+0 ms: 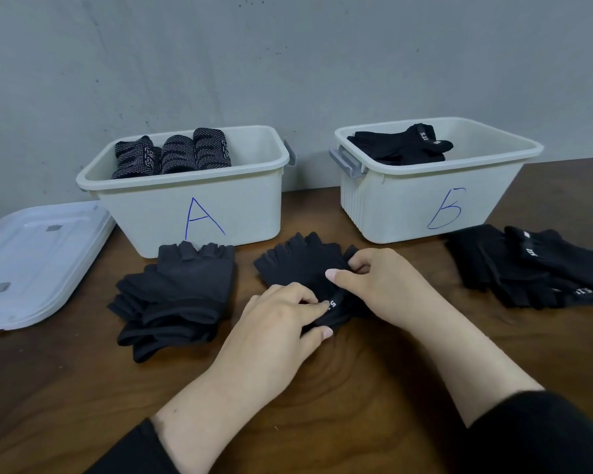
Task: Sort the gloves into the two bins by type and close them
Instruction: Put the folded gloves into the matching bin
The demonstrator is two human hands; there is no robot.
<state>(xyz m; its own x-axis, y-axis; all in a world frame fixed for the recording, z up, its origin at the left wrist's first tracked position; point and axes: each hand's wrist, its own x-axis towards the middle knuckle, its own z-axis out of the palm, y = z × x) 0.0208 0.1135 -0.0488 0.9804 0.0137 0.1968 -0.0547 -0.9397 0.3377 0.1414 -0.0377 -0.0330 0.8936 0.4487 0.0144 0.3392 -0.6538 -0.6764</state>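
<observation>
A black glove [302, 265] lies flat on the wooden table between the two bins. My left hand [281, 323] pinches its cuff near a small white label. My right hand [380, 285] grips the glove's right edge by the thumb part. The bin marked A [199, 206] stands at the back left and holds three rolled dotted gloves [175, 153]. Over at the back right, the bin marked Б [425, 206] contains flat black gloves [401, 145]. A pile of dark fingerless gloves [178, 295] lies in front of bin A. Another pile of black gloves [534, 268] lies at the right.
A translucent white lid [35, 261] lies flat on the table left of bin A. A grey wall runs right behind the bins. Both bins have grey latch handles on their sides. Bare wooden table [356, 378] stretches toward me.
</observation>
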